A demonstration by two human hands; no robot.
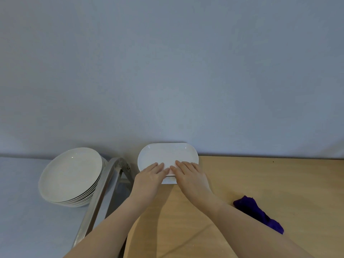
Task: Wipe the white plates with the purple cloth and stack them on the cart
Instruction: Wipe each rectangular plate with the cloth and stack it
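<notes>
Resting under both hands (172,173), oval white plate (163,155) on wooden table (260,175).

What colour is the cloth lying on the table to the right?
Deep purple: the cloth shows best in the head view, crumpled on the wooden table.

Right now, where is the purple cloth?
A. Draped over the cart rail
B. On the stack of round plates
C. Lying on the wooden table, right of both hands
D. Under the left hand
C: the purple cloth lies untouched on the wooden table, right of both hands.
</notes>
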